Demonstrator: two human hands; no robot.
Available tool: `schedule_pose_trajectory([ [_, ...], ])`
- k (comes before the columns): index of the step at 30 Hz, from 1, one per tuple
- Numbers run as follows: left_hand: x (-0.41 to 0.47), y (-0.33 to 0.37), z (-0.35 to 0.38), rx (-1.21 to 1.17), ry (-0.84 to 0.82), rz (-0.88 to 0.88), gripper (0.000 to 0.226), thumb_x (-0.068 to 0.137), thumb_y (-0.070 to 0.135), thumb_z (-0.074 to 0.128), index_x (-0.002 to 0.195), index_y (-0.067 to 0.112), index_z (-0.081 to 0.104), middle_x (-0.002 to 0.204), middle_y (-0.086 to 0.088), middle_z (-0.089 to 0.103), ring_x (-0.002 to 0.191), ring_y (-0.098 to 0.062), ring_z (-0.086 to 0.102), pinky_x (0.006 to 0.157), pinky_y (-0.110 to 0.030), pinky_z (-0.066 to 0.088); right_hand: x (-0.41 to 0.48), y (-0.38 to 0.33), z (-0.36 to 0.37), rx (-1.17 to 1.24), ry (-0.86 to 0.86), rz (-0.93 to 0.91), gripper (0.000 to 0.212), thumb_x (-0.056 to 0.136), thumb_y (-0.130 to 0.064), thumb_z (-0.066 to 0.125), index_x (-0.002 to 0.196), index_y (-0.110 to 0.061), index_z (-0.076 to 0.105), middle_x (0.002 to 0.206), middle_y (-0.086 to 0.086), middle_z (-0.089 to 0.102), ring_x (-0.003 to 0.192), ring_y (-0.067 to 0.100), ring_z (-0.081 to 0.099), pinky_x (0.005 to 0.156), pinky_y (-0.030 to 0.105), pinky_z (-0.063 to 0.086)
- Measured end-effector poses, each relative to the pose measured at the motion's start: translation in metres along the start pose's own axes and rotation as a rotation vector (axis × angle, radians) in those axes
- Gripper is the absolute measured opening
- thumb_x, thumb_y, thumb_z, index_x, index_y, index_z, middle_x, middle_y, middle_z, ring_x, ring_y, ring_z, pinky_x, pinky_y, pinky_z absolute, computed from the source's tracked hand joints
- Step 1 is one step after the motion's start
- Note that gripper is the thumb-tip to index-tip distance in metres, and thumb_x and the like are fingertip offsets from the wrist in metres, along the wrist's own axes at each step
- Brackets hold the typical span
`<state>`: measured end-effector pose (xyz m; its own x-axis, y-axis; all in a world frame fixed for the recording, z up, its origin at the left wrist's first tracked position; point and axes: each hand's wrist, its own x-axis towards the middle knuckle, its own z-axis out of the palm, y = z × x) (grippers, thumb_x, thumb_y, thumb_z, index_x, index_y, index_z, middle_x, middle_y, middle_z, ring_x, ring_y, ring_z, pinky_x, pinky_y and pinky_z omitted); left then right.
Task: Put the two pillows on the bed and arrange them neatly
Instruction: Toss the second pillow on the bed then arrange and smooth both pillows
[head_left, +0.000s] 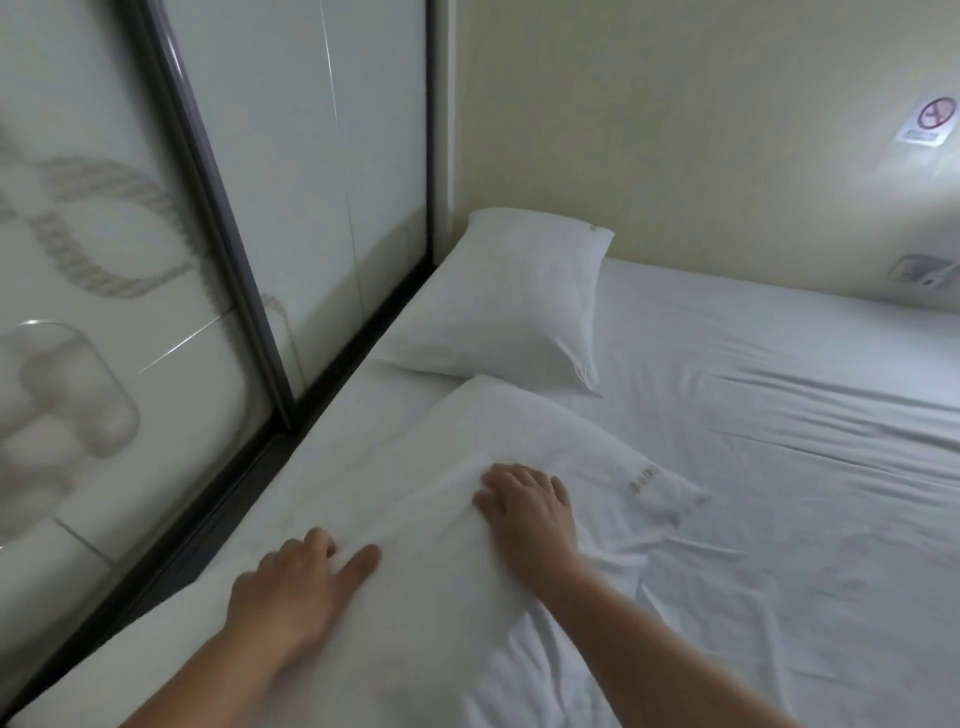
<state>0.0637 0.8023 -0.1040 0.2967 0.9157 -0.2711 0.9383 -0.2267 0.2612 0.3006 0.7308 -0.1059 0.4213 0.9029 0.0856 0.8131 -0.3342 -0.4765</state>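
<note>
Two bare forearms reached in from the bottom edge, nearest the camera. The left hand (301, 587) lay palm down on the near pillow (467, 467) at its left edge, fingers spread and slightly curled, grasping nothing. The right hand (527, 506) pressed flat on the middle of that same pillow, fingers extended toward the head of the bed and likewise closed on nothing. There were two white pillows. The near one lay flat and rumpled on the bed (779, 467), with a small embroidered mark near its right corner. The far pillow (511, 301) lay plumper in the corner, against the cream wall (675, 130) and beside the glass partition (156, 234), its near edge just touching or slightly overlapped by the near pillow's far corner. One white sheet covered the mattress, creased toward the right. On the wall hung one no-smoking sign (930, 122) and, lower, one socket plate (922, 270).
</note>
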Motion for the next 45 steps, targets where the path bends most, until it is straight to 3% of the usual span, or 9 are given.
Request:
schedule_pose_trajectory([
  [4, -0.005, -0.03, 0.015, 0.064, 0.086, -0.1, 0.094, 0.046, 0.1, 0.011, 0.104, 0.035, 0.046, 0.118, -0.003, 0.052, 0.116, -0.028, 0.046, 0.097, -0.049, 0.033, -0.025, 0.024, 0.024, 0.033, -0.009, 0.524, 0.089, 0.074, -0.079, 0.034, 0.146, -0.032, 0.012, 0.16, 0.004, -0.001, 0.144, 0.025, -0.004, 0.109, 0.064, 0.003],
  [7, 0.008, -0.031, 0.008, 0.027, -0.029, -0.136, 0.117, 0.044, 0.103, 0.015, 0.139, 0.035, 0.025, 0.144, -0.004, 0.041, 0.136, -0.03, 0.032, 0.109, -0.061, 0.012, -0.038, 0.042, 0.017, 0.381, 0.028, 1.014, 0.123, 0.059, -0.085, 0.051, 0.148, -0.017, 0.0, 0.156, 0.017, 0.003, 0.143, 0.035, 0.003, 0.111, 0.062, 0.012],
  [10, 0.014, -0.034, 0.011, -0.044, -0.113, -0.196, 0.13, 0.039, 0.105, 0.015, 0.146, 0.03, 0.019, 0.144, -0.006, 0.045, 0.131, -0.03, 0.041, 0.105, -0.055, 0.024, -0.058, 0.049, 0.023, 0.762, 0.071, 1.24, 0.138, 0.047, -0.077, 0.072, 0.147, -0.01, 0.004, 0.151, 0.019, 0.023, 0.134, 0.04, 0.028, 0.109, 0.052, 0.028],
  [14, -0.002, -0.043, 0.022, -0.045, 0.054, -0.087, 0.099, 0.056, 0.097, 0.021, 0.115, 0.02, 0.045, 0.108, -0.002, 0.064, 0.091, -0.025, 0.06, 0.072, -0.039, 0.04, -0.062, 0.032, 0.023, 0.86, 0.168, 1.123, 0.105, 0.06, -0.058, 0.078, 0.138, -0.01, 0.024, 0.128, 0.019, 0.05, 0.103, 0.036, 0.051, 0.081, 0.039, 0.038],
  [19, -0.017, -0.07, -0.002, -0.167, 0.412, -0.081, 0.063, 0.071, 0.083, 0.036, 0.077, 0.021, 0.039, 0.079, -0.003, 0.062, 0.067, -0.026, 0.054, 0.058, -0.038, 0.038, -0.029, -0.003, -0.004, 0.807, 0.326, 0.678, 0.08, 0.067, -0.051, 0.069, 0.134, -0.027, 0.032, 0.115, 0.005, 0.059, 0.094, 0.027, 0.055, 0.084, 0.034, 0.04],
  [25, -0.021, -0.098, 0.009, -0.143, 0.061, -0.349, 0.097, 0.06, 0.094, 0.026, 0.126, 0.027, 0.047, 0.133, -0.009, 0.054, 0.118, -0.032, 0.053, 0.098, -0.048, 0.039, -0.036, -0.004, 0.018, 0.8, -0.063, 0.905, 0.097, 0.072, -0.065, 0.064, 0.143, -0.012, 0.025, 0.138, 0.021, 0.044, 0.12, 0.042, 0.047, 0.1, 0.051, 0.04],
  [28, -0.03, -0.113, 0.013, -0.219, -0.075, -0.384, 0.114, 0.044, 0.103, 0.019, 0.139, 0.042, 0.037, 0.149, -0.005, 0.042, 0.131, -0.033, 0.043, 0.109, -0.051, 0.026, -0.081, -0.003, 0.046, 0.929, -0.222, 0.961, 0.091, 0.072, -0.066, 0.064, 0.132, 0.0, 0.046, 0.126, 0.02, 0.057, 0.109, 0.035, 0.056, 0.094, 0.038, 0.044],
  [35, -0.009, -0.09, 0.006, -0.196, -0.005, -0.22, 0.084, 0.074, 0.085, 0.027, 0.134, 0.029, 0.045, 0.136, -0.003, 0.055, 0.123, -0.028, 0.052, 0.099, -0.048, 0.036, -0.112, -0.008, 0.05, 0.84, 0.071, 0.807, 0.048, 0.089, -0.044, 0.054, 0.114, -0.003, 0.062, 0.111, 0.017, 0.068, 0.099, 0.029, 0.061, 0.077, 0.031, 0.039],
  [45, -0.03, -0.098, 0.024, -0.206, -0.119, -0.251, 0.117, 0.05, 0.1, 0.012, 0.146, 0.035, 0.027, 0.15, -0.01, 0.038, 0.134, -0.035, 0.038, 0.108, -0.051, 0.029, -0.141, 0.01, 0.029, 0.397, 0.033, 0.814, 0.072, 0.084, -0.062, 0.038, 0.136, -0.012, 0.036, 0.14, 0.019, 0.041, 0.124, 0.037, 0.041, 0.101, 0.049, 0.035],
])
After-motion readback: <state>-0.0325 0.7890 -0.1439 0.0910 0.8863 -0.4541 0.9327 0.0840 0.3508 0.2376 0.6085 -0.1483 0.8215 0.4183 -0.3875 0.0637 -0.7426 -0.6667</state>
